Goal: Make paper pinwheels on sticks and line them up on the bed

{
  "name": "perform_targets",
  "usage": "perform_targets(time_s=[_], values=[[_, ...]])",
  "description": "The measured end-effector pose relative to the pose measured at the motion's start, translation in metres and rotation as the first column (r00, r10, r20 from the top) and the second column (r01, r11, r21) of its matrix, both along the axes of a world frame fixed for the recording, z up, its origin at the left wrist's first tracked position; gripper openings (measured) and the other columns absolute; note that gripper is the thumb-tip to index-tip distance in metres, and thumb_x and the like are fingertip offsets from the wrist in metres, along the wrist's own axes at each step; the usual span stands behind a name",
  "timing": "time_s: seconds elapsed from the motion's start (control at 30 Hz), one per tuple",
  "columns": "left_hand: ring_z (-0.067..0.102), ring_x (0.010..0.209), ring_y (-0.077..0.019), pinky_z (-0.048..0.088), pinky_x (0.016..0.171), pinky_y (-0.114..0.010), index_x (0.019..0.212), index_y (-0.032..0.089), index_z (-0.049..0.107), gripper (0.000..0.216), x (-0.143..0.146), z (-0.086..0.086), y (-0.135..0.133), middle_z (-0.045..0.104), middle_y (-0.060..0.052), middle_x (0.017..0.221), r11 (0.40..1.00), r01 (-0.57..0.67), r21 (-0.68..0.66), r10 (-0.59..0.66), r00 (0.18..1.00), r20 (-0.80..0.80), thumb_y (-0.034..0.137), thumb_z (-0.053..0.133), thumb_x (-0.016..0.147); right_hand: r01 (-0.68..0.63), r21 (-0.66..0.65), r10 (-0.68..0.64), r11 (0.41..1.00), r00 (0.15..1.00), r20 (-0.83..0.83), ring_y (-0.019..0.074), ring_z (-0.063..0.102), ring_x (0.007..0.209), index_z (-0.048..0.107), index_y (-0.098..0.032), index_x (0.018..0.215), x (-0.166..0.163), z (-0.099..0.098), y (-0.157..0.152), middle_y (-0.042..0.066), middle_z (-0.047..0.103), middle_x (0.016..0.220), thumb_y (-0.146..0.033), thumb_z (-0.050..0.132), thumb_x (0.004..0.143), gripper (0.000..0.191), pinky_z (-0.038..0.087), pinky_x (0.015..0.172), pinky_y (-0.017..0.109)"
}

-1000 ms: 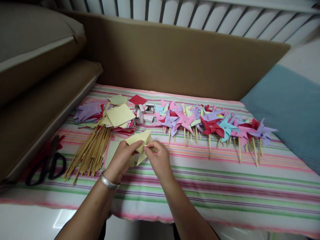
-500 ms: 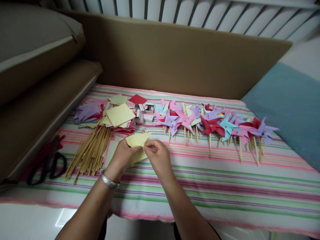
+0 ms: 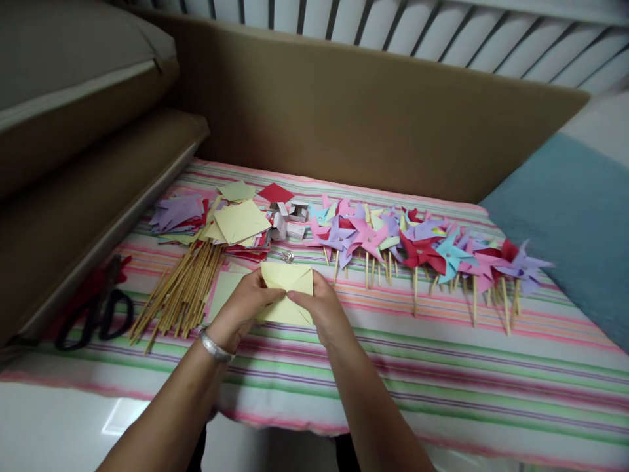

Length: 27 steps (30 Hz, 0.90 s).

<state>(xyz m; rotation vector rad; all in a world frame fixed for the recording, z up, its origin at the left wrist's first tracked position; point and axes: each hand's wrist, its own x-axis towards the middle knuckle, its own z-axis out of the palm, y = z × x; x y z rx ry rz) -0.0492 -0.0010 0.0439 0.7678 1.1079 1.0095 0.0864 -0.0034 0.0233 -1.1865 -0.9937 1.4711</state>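
Striped cloth (image 3: 442, 373) covers the work surface, w/ a brown board (image 3: 373, 124) upright along the back. L hand (image 3: 246, 301) & R hand (image 3: 328, 308) are both clamped on a pale yellow sheet (image 3: 289, 274), one per side, thumbs on top & tips meeting approx. mid-sheet; fingers mostly hidden underneath. Sheet's in front of the person, facing up; can't tell if it touches the cloth. Diagonal lines run in from its corners, cuts or creases, so the two-sided hold prob. keeps the loose parts flat & the centre pinned. Bracelet (image 3: 216, 347) on L wrist. Just beyond the sheet: small shiny metal bits (image 3: 287, 256), prob. there for easy reach; then little white boxes (image 3: 295, 231), open. Left of those, a paper stack (image 3: 242, 221), w/ sticks (image 3: 181, 288) fanned out nearer the person, prob. for quick picking. Scissors (image 3: 95, 314) lie far left, apart from the hands. Pinwheels (image 3: 422, 252) are rowed to the right, stick ends toward the person, prob. so the heads don't get crushed. Box print's too small to read; no brands legible.
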Motion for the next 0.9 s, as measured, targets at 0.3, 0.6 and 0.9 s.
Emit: perform_targets(time_s=[0.3,0.6,0.9], values=[[0.059,0.053,-0.0139,0.042,0.052,-0.023,0.074,0.012,0.069,0.02,0.003,0.0,0.0,0.07,-0.006,0.066,0.994,0.017,-0.107,-0.01,0.998,0.059,0.022,0.072,0.057,0.091,0.026,-0.087,0.996,0.988,-0.128,0.0215,0.065,0.082,0.057,-0.019,0.102,-0.007,-0.004,0.0,0.005,0.069,0.095,-0.018,0.068,0.063,0.04,0.052,0.074,0.035],[0.061,0.053,-0.0185,0.044,0.052,-0.027,0.074,0.009,0.07,0.027,-0.031,-0.012,0.015,0.07,-0.009,0.065,0.988,-0.132,-0.079,0.132,0.991,-0.014,0.023,0.075,0.051,-0.221,0.542,-0.176,0.811,0.791,0.586,0.0241,0.048,0.116,0.058,-0.026,0.11,0.003,0.011,-0.01,0.007,0.055,0.121,-0.014,0.055,0.075,0.037,0.036,0.1,0.046],[0.06,0.051,-0.0184,0.044,0.052,-0.027,0.07,0.01,0.07,0.028,-0.041,-0.009,0.019,0.07,-0.009,0.061,0.984,-0.157,-0.08,0.155,0.987,-0.03,0.024,0.078,0.047,-0.46,0.573,-0.24,0.679,0.598,0.765,0.0302,0.013,0.138,0.06,-0.023,0.097,-0.007,0.006,-0.015,0.005,0.019,0.15,-0.011,0.056,0.073,0.027,0.024,0.105,0.054]])
